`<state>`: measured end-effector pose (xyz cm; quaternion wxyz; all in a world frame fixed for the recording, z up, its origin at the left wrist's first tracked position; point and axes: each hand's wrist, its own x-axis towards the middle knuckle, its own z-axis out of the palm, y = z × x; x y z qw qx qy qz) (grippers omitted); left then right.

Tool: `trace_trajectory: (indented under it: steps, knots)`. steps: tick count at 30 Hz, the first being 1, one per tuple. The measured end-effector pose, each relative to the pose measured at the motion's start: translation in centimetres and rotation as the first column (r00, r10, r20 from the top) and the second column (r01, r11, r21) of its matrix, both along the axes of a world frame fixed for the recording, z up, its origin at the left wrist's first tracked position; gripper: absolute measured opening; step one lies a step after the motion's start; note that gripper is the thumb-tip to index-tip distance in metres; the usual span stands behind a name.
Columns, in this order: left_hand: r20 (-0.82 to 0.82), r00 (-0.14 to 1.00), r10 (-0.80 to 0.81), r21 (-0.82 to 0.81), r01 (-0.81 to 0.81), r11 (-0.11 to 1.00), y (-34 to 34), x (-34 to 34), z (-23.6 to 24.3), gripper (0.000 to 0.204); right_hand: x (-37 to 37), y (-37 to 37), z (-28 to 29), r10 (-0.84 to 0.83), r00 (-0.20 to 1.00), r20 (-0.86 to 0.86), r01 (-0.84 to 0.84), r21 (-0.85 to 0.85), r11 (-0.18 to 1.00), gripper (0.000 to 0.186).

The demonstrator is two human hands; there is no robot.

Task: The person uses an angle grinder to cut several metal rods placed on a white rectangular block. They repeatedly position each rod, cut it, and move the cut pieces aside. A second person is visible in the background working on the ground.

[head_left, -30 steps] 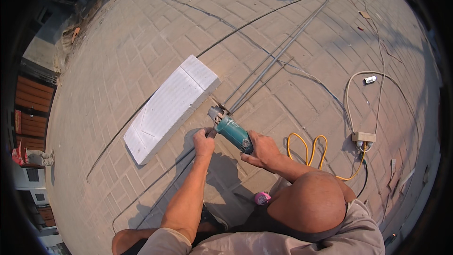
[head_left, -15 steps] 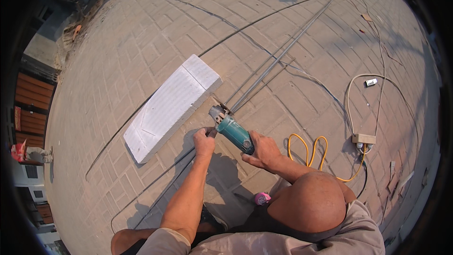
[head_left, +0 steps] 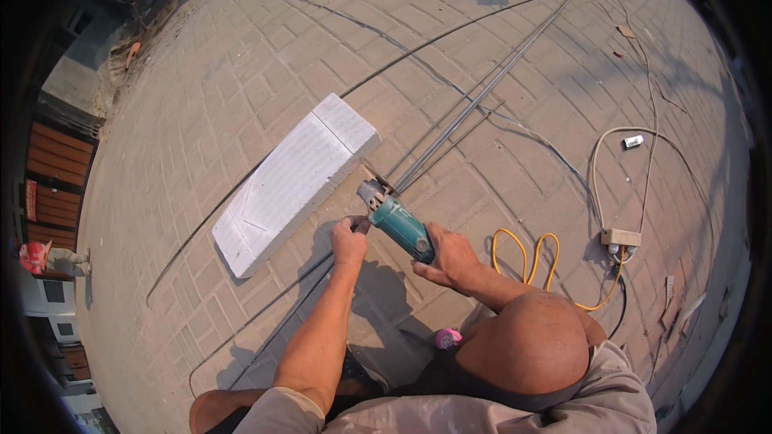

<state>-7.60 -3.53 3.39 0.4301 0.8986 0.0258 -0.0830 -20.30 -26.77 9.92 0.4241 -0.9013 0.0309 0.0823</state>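
I have the right hand (head_left: 453,255) grasping the green angle grinder (head_left: 404,230) by the metal rods (head_left: 439,144), just right of the white block (head_left: 294,183); I cannot tell what the curled left hand (head_left: 348,243) grasps.

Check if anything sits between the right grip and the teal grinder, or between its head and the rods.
Nothing visible does. The right grip is directly on the grinder; no object shows between its head and the rods. Whether those touch, I can't tell.
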Motion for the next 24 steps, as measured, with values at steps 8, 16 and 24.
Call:
trace_trajectory:
  steps: [8,16,24]
  knots:
    - [0.021,1.0,-0.019,-0.007,0.019,1.0,0.06,-0.03,-0.14,0.017,0.28,0.08,0.18,0.013,0.999,-0.033,-0.013,-0.014,1.0,0.068]
    - [0.03,1.0,-0.002,-0.021,0.003,1.0,-0.02,0.24,-0.16,0.017,0.16,-0.07,-0.17,0.029,0.998,0.06,-0.029,-0.006,1.0,0.068]
    - [0.003,1.0,-0.007,-0.007,0.007,1.0,-0.12,0.13,0.41,0.017,0.22,0.06,-0.55,0.028,0.997,0.074,-0.029,0.005,1.0,0.069]
